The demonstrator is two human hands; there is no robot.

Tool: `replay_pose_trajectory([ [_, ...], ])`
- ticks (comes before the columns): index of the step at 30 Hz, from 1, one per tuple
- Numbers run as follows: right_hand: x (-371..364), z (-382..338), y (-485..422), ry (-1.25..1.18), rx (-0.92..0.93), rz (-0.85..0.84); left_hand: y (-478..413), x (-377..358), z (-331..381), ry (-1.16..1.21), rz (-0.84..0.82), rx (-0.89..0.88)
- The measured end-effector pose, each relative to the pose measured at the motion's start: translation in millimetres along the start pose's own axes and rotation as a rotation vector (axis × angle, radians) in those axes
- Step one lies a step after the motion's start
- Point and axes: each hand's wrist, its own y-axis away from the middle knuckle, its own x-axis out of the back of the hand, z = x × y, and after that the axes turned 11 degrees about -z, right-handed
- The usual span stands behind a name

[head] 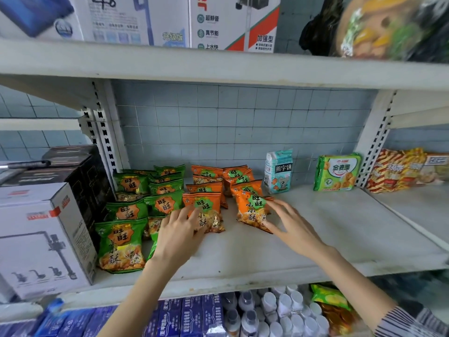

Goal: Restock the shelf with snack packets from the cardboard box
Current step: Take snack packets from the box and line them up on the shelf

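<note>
Several green snack packets [126, 210] and orange snack packets [209, 176] stand in rows on the white middle shelf [315, 239]. My left hand [179, 229] rests with spread fingers on the front orange packet [206, 210] of the left orange row. My right hand [289, 222] touches the right edge of another front orange packet [250, 210], fingers straight and spread. The cardboard box is not in view.
A blue biscuit pack [278, 171] and a green biscuit pack [336, 172] stand at the shelf's back right. White and black appliance boxes [41, 239] fill the left. Below sit blue cartons [189, 317] and white bottles [277, 310]. A blurred packet [379, 27] lies on the top shelf.
</note>
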Motion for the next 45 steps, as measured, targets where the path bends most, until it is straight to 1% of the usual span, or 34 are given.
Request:
replay_pose_trajectory([
  [2,4.8,-2.7,15.0,0.022,-0.034,0.000,7.3,3.8,-2.3,0.022,0.020,-0.002],
  [5,13.3,-1.6,38.9,0.053,-0.117,-0.029,15.3,6.5,-1.4,0.013,0.009,0.002],
  [10,26.5,8.9,77.8,0.089,-0.227,-0.058,31.1,6.0,8.7,0.032,0.023,-0.039],
  [13,31.8,17.5,101.4,0.115,-0.276,-0.076,38.8,4.2,17.4,0.016,-0.012,-0.033],
  [20,33.5,52.5,155.4,0.202,-0.359,-0.007,48.6,2.7,52.0,-0.034,-0.027,-0.055],
  [23,36.9,82.3,179.9,0.156,-0.424,-0.059,49.6,0.3,84.6,-0.034,-0.051,-0.061],
  [26,41.7,114.7,209.3,0.120,-0.480,-0.102,52.3,-9.3,128.9,-0.031,-0.117,-0.099],
  [29,49.3,143.2,242.9,0.112,-0.528,-0.060,54.6,-19.2,174.9,-0.014,-0.164,-0.141],
  [33,64.3,184.0,289.5,0.107,-0.585,0.001,54.2,-31.6,229.0,-0.027,-0.183,-0.152],
  [40,82.5,244.0,358.1,0.086,-0.726,0.004,45.6,-42.4,315.2,0.029,-0.193,-0.158],
  [45,88.6,267.6,388.9,0.097,-0.803,-0.012,32.5,-47.7,365.7,0.049,-0.199,-0.237],
])
